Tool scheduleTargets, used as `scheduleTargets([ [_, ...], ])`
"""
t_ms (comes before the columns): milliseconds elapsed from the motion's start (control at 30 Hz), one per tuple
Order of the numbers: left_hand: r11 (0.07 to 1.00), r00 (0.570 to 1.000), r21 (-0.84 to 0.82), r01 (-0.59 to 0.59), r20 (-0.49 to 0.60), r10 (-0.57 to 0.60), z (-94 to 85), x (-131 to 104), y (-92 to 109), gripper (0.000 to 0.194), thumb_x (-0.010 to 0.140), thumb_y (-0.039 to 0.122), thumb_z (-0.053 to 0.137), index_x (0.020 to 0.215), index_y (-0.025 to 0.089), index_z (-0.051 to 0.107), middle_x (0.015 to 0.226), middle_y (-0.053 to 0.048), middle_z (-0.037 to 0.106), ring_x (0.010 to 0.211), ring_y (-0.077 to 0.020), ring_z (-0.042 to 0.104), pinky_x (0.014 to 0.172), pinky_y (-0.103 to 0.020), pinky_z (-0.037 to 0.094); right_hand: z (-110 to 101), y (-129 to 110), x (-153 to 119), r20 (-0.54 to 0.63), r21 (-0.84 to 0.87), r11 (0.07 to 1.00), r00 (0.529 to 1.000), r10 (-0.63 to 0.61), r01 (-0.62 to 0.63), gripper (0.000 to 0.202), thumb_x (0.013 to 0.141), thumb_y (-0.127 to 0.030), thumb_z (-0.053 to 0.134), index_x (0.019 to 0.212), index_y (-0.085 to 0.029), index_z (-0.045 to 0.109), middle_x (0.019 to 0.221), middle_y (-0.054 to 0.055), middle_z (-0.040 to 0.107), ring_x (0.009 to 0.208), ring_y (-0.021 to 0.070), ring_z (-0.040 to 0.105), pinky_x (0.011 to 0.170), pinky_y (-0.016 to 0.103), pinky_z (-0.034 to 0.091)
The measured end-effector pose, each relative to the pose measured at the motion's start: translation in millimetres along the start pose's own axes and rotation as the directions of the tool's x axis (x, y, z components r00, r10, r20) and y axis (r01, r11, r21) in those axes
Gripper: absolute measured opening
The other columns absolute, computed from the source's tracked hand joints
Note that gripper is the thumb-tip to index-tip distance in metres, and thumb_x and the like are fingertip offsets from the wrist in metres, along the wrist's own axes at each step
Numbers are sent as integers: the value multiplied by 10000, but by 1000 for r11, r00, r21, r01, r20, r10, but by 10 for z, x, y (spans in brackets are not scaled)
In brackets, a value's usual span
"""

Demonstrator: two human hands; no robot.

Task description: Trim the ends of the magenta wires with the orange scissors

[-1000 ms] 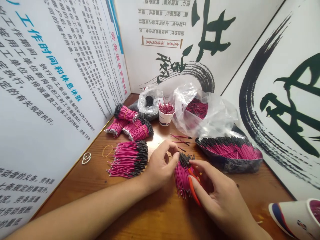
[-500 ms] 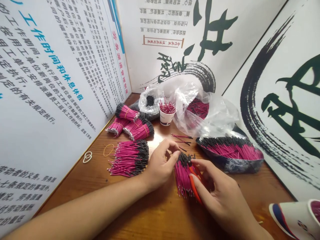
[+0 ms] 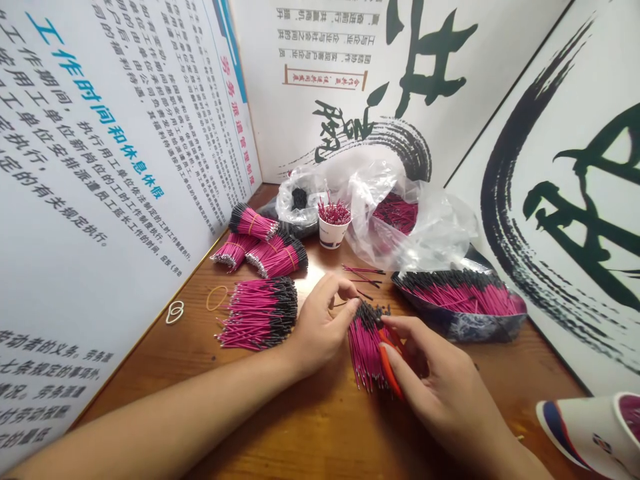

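My left hand [image 3: 320,323] is closed in a pinch, with a thin wire at its fingertips. My right hand [image 3: 430,373] is wrapped round red-handled pliers [image 3: 391,370], whose dark jaws reach toward the left fingertips. Under and between the hands lies a pile of pink wires with black ends [image 3: 365,353]. Left of my left hand is a wider pile of the same wires [image 3: 255,313]. A few loose wires [image 3: 365,271] lie just beyond my hands.
Banded wire bundles [image 3: 255,223] sit at the back left, near a paper cup of wires [image 3: 334,230] and plastic bags [image 3: 435,233]. A dark tray [image 3: 465,320] of wires stands right. Another cup [image 3: 580,430] lies front right. Rubber bands [image 3: 175,312] are left. Printed panels surround the wooden table [image 3: 300,427].
The right hand and pliers have shifted very slightly, with the red handles closer together. The whole view has moved a little. Both hands keep nearly the same places.
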State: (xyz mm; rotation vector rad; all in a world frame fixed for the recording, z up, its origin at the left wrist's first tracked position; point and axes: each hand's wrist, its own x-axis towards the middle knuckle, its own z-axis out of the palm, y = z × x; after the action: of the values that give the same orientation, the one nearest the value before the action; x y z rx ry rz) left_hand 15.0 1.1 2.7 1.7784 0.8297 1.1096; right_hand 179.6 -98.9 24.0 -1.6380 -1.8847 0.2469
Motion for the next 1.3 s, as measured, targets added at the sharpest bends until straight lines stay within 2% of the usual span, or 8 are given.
scheduleTargets([
  [233, 998, 999, -32, 53, 12, -52, -2, 2, 8, 37, 895, 165, 562, 862, 167, 579, 855, -14, 557, 732, -130, 491, 629, -247, 383, -12, 4, 18, 13, -1, 1000, 1000, 25, -25, 224, 932, -276, 529, 1115, -200, 634, 795, 29, 721, 577, 154, 652, 531, 252, 528],
  [433, 996, 999, -83, 40, 9, -39, 8, 13, -16, 56, 898, 144, 565, 852, 168, 588, 884, -20, 564, 805, -138, 528, 665, -239, 421, -1, 39, 6, -15, -34, 999, 1000, 14, -14, 226, 922, -252, 534, 1115, -203, 640, 848, 46, 739, 653, 174, 691, 629, 279, 572],
  [667, 995, 1000, -96, 26, -4, -27, 7, 3, -14, 66, 895, 132, 571, 841, 163, 591, 869, -13, 570, 795, -128, 535, 678, -233, 428, 7, 74, -6, -29, -68, 997, 999, -20, 18, 228, 930, -226, 532, 1136, -196, 624, 931, 65, 762, 740, 189, 729, 695, 285, 590],
  [967, 996, 999, -71, 47, 8, -46, 16, 14, -6, 59, 889, 138, 568, 839, 162, 590, 854, -10, 561, 755, -124, 517, 651, -239, 409, 5, 48, 14, -9, -25, 999, 999, 35, -35, 223, 912, -246, 545, 1110, -213, 641, 840, 40, 742, 632, 162, 688, 614, 264, 573],
  [1300, 995, 999, -95, 40, 17, -39, 13, 26, 15, 65, 892, 143, 558, 836, 159, 586, 857, -18, 555, 769, -132, 516, 669, -252, 412, -1, 68, 1, 10, -52, 998, 1000, 27, -27, 214, 925, -252, 531, 1113, -219, 626, 881, 44, 753, 664, 170, 705, 556, 251, 543],
])
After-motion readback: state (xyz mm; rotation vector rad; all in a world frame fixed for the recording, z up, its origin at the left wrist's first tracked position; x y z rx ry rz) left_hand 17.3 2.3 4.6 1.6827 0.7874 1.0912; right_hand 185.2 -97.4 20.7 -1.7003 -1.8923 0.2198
